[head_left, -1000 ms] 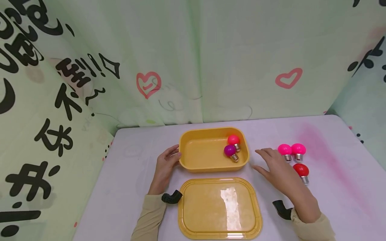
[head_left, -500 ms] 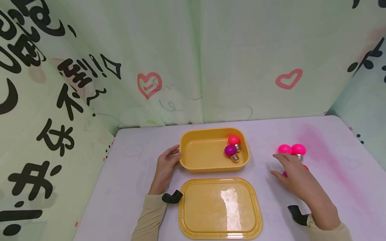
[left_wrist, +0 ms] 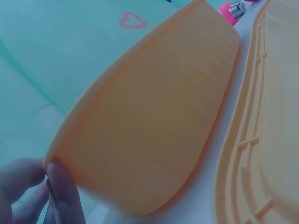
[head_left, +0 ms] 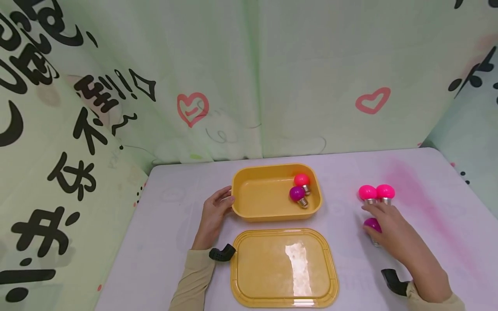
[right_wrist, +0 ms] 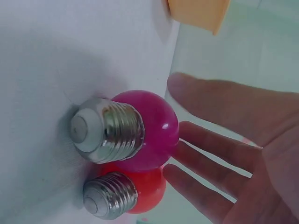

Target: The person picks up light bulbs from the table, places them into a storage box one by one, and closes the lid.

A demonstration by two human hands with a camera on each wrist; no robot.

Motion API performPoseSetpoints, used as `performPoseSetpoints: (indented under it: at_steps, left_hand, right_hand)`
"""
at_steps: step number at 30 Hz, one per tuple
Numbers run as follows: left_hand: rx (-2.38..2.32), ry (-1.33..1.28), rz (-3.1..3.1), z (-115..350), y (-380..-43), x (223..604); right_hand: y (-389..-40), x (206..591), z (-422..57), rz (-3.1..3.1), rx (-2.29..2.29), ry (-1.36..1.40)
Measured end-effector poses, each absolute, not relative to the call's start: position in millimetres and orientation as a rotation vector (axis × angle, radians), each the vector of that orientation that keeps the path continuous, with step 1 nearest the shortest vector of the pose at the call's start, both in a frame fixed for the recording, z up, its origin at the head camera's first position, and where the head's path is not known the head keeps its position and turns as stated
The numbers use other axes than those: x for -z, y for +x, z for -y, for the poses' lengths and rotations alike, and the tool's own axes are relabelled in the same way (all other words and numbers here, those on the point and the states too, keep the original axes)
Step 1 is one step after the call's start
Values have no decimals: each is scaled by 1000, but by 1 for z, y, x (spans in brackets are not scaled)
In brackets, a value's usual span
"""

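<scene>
Head view had everything laid out, with a yellow box [head_left: 258, 190] as the obvious landmark. Right of the box, well apart and a bit nearer the person, was a purple bulb [head_left: 372, 224] on the white table [head_left: 175, 242]. The right hand [head_left: 397, 233] was poised around it, but not really gripping: right wrist view showed the fingers fairly straight and spread, thumb off to one side. Couldn't tell if a fingertip was grazing it.

A red bulb [right_wrist: 148, 190] sat just beside the purple one, farther from the box. Straight out to the box's right were a pink bulb [head_left: 367, 192] and its pink twin [head_left: 386, 191]. Inside the box, toward its right end, lay a second purple bulb [head_left: 297, 193] and a reddish-pink bulb [head_left: 301, 179]. A yellow lid [head_left: 268, 268] lay flat on the box's near side. The left hand [head_left: 214, 216] had the box's left end pinched at the rim.

My guess on handling: light, stiff, slick on top, maybe fragile, though I couldn't tell if it was glass. I'd have held it round the globe's widest part, gently; the threaded metal base [right_wrist: 124, 133] looked grippier but smaller.
</scene>
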State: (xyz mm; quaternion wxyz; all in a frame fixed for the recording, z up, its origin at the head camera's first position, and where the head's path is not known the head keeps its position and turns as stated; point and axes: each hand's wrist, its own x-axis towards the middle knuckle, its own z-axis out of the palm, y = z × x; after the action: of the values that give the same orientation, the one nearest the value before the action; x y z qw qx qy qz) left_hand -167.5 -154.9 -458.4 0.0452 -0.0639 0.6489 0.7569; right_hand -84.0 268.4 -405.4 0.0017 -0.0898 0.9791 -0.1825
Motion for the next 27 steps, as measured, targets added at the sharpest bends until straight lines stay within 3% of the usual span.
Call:
performPoseSetpoints:
  at_steps: [27]
  left_hand:
    - [-2330, -185, -1956, 155, -166, 458]
  right_hand:
    - [-82, 409, -267, -3036, 562, -211]
